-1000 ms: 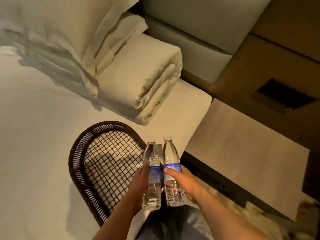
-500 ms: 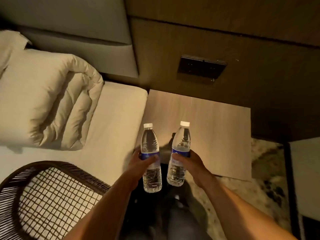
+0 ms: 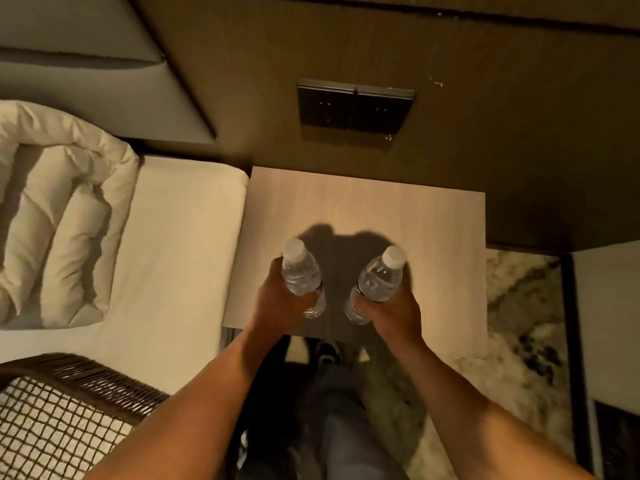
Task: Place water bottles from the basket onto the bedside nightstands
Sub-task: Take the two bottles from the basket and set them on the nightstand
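Clear plastic bottles, one wrapped in the left hand (image 3: pixel 282 303) and one in the right hand (image 3: pixel 393 311), fingers closed round their lower bodies, stand upright above the nightstand (image 3: pixel 433 230) surface, apparently for setting down, while the basket (image 3: pixel 79 386) lies behind on the bed (image 3: pixel 180 244).

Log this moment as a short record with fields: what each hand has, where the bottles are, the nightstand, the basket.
left hand: gripping left bottle, cap on
right hand: gripping right bottle, cap on
bottles: upright over the nightstand's front part; contact with the top not clear
nightstand: light wood top, only bottle shadows on it
basket: dark wicker, on the bed, lower left
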